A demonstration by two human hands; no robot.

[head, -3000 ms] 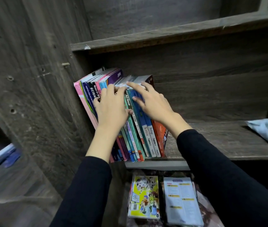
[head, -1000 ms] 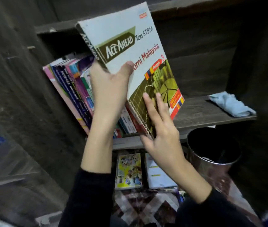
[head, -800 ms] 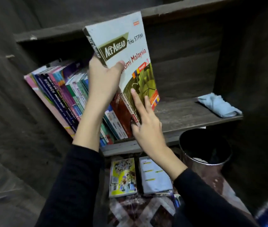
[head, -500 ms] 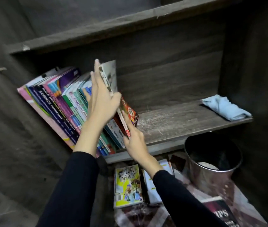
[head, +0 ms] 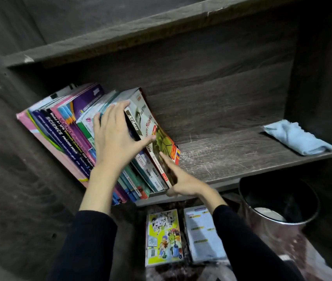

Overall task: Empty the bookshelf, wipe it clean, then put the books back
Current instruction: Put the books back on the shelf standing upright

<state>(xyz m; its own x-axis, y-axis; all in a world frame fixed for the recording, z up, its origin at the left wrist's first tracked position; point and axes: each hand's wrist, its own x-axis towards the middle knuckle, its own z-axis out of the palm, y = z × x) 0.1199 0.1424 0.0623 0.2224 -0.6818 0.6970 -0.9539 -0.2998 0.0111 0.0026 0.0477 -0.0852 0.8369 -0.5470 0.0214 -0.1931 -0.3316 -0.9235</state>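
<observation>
**A:** so where's the white-and-green Ace Ahead paperback textbook (head: 151, 126) at right now?

**B:** It's on the dark grey wooden shelf board (head: 232, 157), last one on the right of the row of colourful paperback books (head: 65, 138). Spine faces out toward the camera. Its long axis is tilted, foot near the shelf's front edge and top tipped back and to the left, leaning on its neighbours like the whole row does.

**A:** hands?

**B:** The left hand (head: 114, 138) is spread flat over the spines, with the thumb stretched across onto the Ace Ahead cover. The right hand (head: 183, 179) has straight fingers pressed against the lower part of that cover. Neither is pinching anything.

**A:** anything else about?

**B:** A folded light blue cloth (head: 298, 138) lies at the far right end of the same board, well apart from the books. Below the shelf there's a shiny round metal bin (head: 282, 230), plus a yellow cartoon-cover book (head: 164, 238) and a pale blue-and-white book (head: 203, 234) lying side by side.

**A:** and vs a second ago?

**B:** Back then the book was up in the air, front cover facing the camera, held in both hands. Half a second ago it was going in edge-first. Now it's seated in the row.
</observation>
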